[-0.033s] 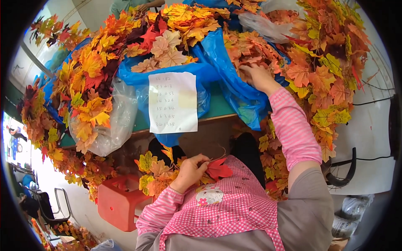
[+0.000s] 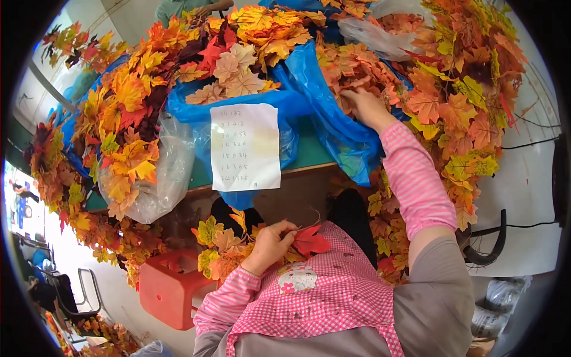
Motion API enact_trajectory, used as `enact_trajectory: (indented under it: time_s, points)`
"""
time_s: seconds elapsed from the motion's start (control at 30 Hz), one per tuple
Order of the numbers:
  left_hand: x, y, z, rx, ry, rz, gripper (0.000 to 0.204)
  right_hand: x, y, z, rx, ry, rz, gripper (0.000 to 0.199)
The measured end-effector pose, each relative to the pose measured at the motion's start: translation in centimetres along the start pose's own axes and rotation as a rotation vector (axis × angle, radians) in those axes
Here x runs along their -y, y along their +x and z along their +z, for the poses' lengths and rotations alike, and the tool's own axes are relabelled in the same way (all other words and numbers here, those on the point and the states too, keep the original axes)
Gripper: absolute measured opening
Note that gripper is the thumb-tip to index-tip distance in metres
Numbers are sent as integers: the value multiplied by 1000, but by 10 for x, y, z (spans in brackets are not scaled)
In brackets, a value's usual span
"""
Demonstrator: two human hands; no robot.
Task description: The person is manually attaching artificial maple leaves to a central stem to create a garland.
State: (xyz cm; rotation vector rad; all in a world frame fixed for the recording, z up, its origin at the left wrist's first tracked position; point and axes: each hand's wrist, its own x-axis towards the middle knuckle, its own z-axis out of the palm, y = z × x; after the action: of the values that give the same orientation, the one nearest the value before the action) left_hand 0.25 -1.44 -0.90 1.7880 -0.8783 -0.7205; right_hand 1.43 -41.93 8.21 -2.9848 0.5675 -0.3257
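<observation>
My left hand (image 2: 270,245) is closed in a pinch on the thin brown stem of an artificial maple leaf garland, in front of my apron. A red leaf (image 2: 310,240) lies to the right of that hand, and yellow and orange leaves (image 2: 223,244) of the garland spread out to its left. My right hand (image 2: 366,108) reaches into a blue plastic bag (image 2: 336,134) on the table. Its fingers are curled in among loose orange maple leaves (image 2: 360,66), and the fingertips are partly hidden there.
A white sheet of handwritten numbers (image 2: 245,149) hangs at the front edge of the green table (image 2: 312,149). Bags of leaves crowd the tabletop, and garlands (image 2: 458,113) hang at the right. A red stool (image 2: 169,288) stands at lower left. Another person (image 2: 172,9) sits at the far side.
My right hand has shifted very slightly among the orange leaves. My left hand and the garland look almost the same.
</observation>
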Motion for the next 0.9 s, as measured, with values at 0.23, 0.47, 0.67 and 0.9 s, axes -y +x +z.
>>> enact_trajectory:
  time_s: [0.23,0.47,0.67,0.9]
  points:
    - [16,-1,-3,-19,23,26,12,-90,74,3,-439,196,442,43]
    - [7,11,-2,44,17,-72,13,-101,88,11,-447,687,280,61]
    - [13,10,4,25,1,-50,14,23,19,-37,-190,364,-116,32]
    - [15,11,6,-5,42,-4,15,-7,34,23,-171,-189,122,54]
